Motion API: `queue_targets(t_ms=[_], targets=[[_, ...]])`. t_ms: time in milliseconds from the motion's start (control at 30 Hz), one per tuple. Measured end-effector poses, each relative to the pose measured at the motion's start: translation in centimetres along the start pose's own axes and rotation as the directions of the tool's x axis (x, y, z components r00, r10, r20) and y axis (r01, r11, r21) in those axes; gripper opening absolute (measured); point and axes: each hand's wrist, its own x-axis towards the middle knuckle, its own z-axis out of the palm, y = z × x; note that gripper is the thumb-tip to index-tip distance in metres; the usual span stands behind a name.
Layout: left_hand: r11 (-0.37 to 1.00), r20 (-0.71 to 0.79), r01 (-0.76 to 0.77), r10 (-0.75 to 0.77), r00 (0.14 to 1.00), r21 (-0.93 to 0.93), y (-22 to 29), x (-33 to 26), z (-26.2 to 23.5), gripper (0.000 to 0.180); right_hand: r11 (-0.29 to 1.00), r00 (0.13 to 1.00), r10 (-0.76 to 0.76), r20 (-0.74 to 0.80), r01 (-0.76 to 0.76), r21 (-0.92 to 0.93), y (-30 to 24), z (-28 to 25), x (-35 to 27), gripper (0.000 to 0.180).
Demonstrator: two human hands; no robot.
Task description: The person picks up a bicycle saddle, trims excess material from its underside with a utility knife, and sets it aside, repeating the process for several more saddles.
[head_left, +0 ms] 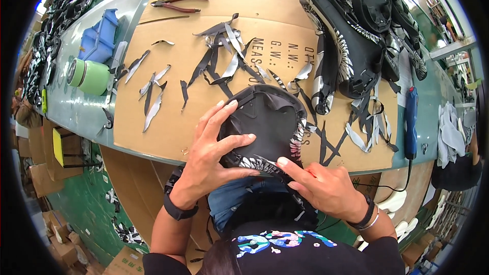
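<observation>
A black moulded seat [265,117] is held hollow side up at the near edge of the table. A black-and-white patterned cover [296,142] wraps over its rim in pleats. My left hand [211,145] grips its left side, thumb below the near rim and the other fingers spread over the hollow. My right hand [323,186] is closed at the near rim, its forefinger laid along the cover's edge and the other fingers curled under. A dark strip runs down beside the right fingers; what they pinch is partly hidden.
Cut strips [219,56] lie across the cardboard sheet [198,102], with red-handled nippers [181,4] beyond. More covered seats [351,30] are piled at the far right, near a blue corded tool [411,122]. A green jar [89,75] and a blue bin [99,35] stand left.
</observation>
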Motion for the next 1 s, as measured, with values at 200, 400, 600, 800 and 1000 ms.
queue_targets(t_ms=[200, 400, 600, 800, 1000], targets=[[1.0, -0.011, 0.0, 0.0, 1.0, 0.003, -0.1, 0.0, 0.1, 0.058, 0.999, 0.988, -0.031, 0.151, 0.036, -0.028, 0.1, -0.3, 0.4, 0.063], [1.0, -0.019, 0.022, -0.022, 1.0, -0.002, 0.1, -0.2, 0.0, 0.058, 0.995, 0.962, -0.039, 0.269, 0.061, -0.073, 1.4, -0.8, -1.2, 0.065], [1.0, -0.02, 0.005, -0.005, 1.0, -0.004, 0.0, -0.1, -0.1, 0.057, 0.996, 0.955, 0.003, 0.298, 0.022, -0.081, 1.4, -1.5, -2.6, 0.064], [0.998, -0.011, 0.058, -0.059, 0.998, -0.033, 1.4, -0.1, -0.7, 0.051, 0.968, 0.904, 0.212, 0.37, -0.142, -0.207, 0.0, -2.3, -5.7, 0.061], [0.937, 0.283, -0.204, 0.121, 0.951, 0.284, 4.9, 1.7, -1.0, 0.014, 0.983, 0.94, 0.184, -0.288, -0.177, 0.052, -0.5, 2.9, -4.1, 0.085]])
